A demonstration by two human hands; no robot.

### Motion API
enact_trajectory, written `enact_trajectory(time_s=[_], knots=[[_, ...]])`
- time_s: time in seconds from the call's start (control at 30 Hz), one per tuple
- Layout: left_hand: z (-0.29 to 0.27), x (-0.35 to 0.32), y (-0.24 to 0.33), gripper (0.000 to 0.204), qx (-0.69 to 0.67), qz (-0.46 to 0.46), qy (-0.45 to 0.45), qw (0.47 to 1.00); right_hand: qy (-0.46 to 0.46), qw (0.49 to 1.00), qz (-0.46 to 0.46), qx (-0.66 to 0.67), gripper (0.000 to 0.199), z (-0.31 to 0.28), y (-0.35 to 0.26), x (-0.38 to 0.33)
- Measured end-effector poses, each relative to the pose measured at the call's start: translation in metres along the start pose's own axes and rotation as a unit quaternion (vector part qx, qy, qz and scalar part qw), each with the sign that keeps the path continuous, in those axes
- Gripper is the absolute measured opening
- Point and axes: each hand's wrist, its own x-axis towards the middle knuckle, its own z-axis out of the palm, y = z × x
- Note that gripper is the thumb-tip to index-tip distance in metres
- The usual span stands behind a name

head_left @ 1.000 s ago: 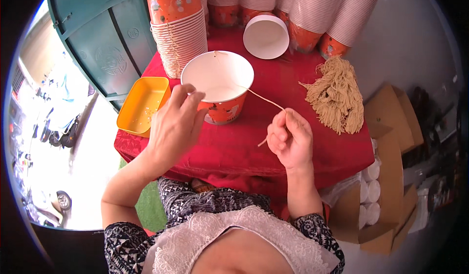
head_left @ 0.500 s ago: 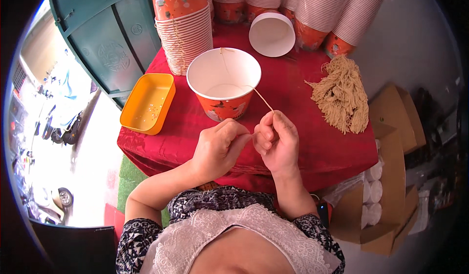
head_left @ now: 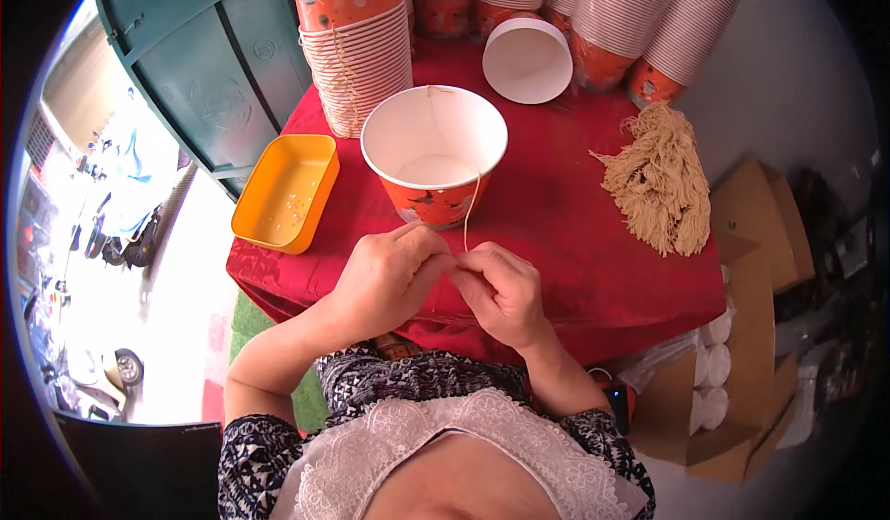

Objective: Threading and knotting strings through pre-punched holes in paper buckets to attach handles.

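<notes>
A red-orange paper bucket (head_left: 434,203) with a white inside stands upright on the table in front of me. A tan string (head_left: 472,207) hangs over its near rim and runs down to my fingers, and another bit of it crosses the far rim. My left hand (head_left: 387,274) is closed in a pinch just short of the bucket. Its fingertips meet those of my right hand (head_left: 503,290), which also pinches the string. The fingers hide the point where they grip. A short loose end seems to dangle below them.
On the red tablecloth (head_left: 556,186) a yellow tray (head_left: 285,196) with small bits sits left, a bundle of tan strings (head_left: 660,182) right. Stacked paper buckets (head_left: 360,66) rise behind, with one bucket (head_left: 527,58) lying on its side. An open cardboard box (head_left: 751,335) stands beside the table.
My right hand has come down and left, turning palm-down against my left fingertips. The string, slanting right before, now drops almost straight from the rim. My left hand shifted slightly left.
</notes>
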Motion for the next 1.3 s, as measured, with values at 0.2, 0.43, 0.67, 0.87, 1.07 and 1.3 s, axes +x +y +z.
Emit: enact_trajectory(time_s=[0.2,0.43,0.67,0.87,1.07,1.3], knots=[[-0.012,0.002,-0.006,0.013,0.012,-0.045,0.066,0.997,0.074,0.997,0.021,-0.011,0.013,0.011,-0.006,0.01],[-0.027,0.022,-0.027,0.022,0.225,-0.006,0.157,0.961,0.131,0.987,-0.01,-0.092,0.016,0.021,0.007,0.025],[-0.022,0.026,-0.037,0.016,0.236,0.002,0.055,0.97,0.151,0.982,0.008,-0.114,0.019,0.02,0.011,0.025],[-0.014,0.023,-0.028,0.017,0.212,0.011,0.06,0.975,0.161,0.982,0.04,-0.089,0.019,0.009,0.013,0.022],[-0.022,0.022,-0.018,0.02,0.17,0.007,0.096,0.981,0.155,0.983,0.038,-0.089,0.018,0.011,0.016,0.026],[-0.026,0.019,-0.021,0.018,0.148,-0.022,0.096,0.984,0.159,0.981,0.026,-0.109,0.019,0.015,0.022,0.028]])
